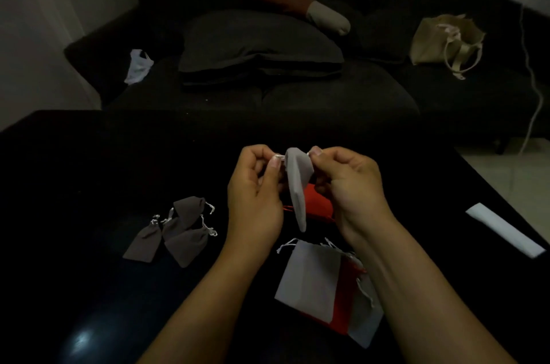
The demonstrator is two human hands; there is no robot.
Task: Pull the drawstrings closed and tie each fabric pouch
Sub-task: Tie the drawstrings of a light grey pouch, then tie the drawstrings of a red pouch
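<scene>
A small grey fabric pouch [297, 185] hangs above the black table between my two hands. My left hand [256, 191] pinches the white drawstring at the pouch's top left. At the top right, my right hand [351, 185] pinches the pouch's other side. Under the hands lies a red pouch [318, 205], partly hidden. To the left, three dark grey pouches [178, 232] lie together with their necks gathered and white strings showing. In front of me lies a flat stack of grey and red pouches [315, 280], my right forearm crossing part of it.
The black table [89, 185] fills the lower view. A white strip [506, 229] lies near its right edge. Behind stand a dark sofa [262, 45] with cushions, a beige tote bag [446, 39] and a white cloth [138, 65].
</scene>
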